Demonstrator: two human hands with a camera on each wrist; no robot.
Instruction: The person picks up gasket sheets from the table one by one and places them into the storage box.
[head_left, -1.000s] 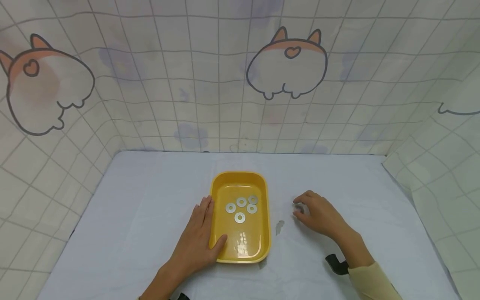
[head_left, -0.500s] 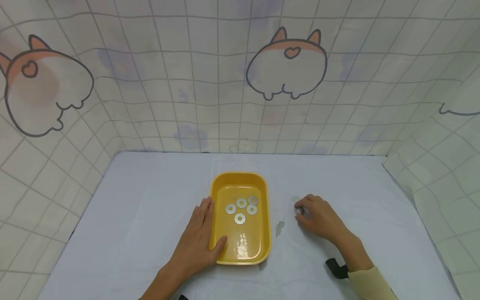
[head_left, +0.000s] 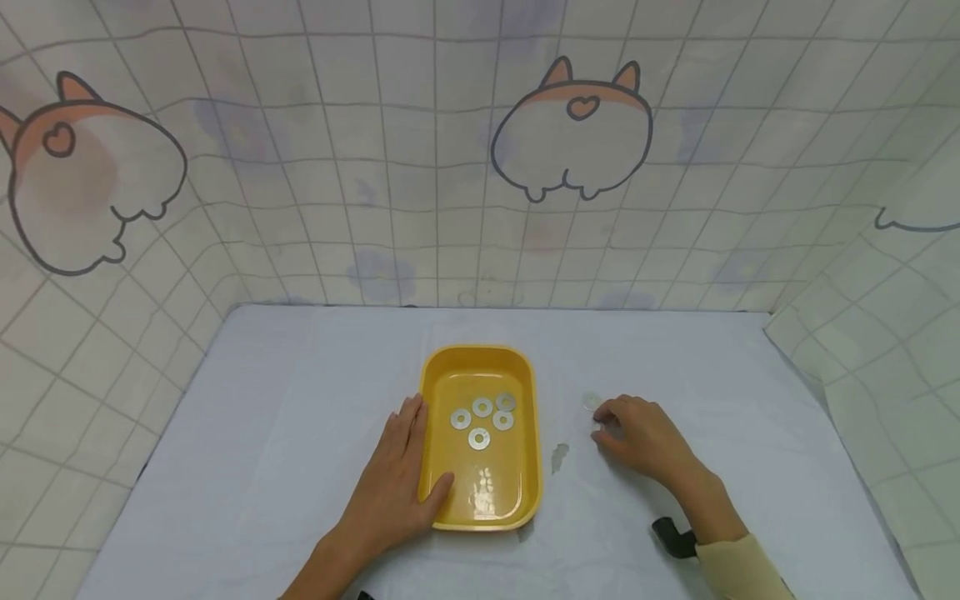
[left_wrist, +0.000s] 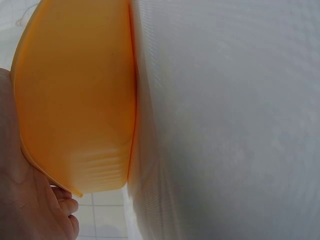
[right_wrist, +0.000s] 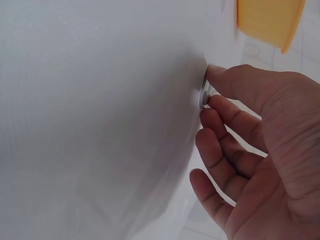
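"While the left hand rests against the yellow tray, how do its fingers lie?"

"Straight and close together along the tray's left side, with the thumb spread apart from them and laid over the rim at the nearer end. The left wrist view shows the palm against the outer edge."

"And the right hand?"

"It is well apart from the tray, on the tray's right, low over the counter. Thumb and forefinger pinch a washer, which shows almost edge-on from the right wrist. The other fingers are loosely bent."

"Does that washer touch the counter?"

"I can't tell; it is right down by the white surface, at the very least."

"Is it the only one outside the tray?"

"No, another washer lies flat just beyond the fingertips, pale against the white."

"What does the tray hold?"

"Five washers, all flat, from the middle toward the far end. The two on the right sit very close to each other; whether they touch is hard to say."

"Anything else around?"

"A grey patch on the counter, between the tray and the right hand. A pale yellow sleeve covers the right forearm, and a black piece sticks out beside that wrist. Behind everything hangs a gridded backdrop with cartoon animals."
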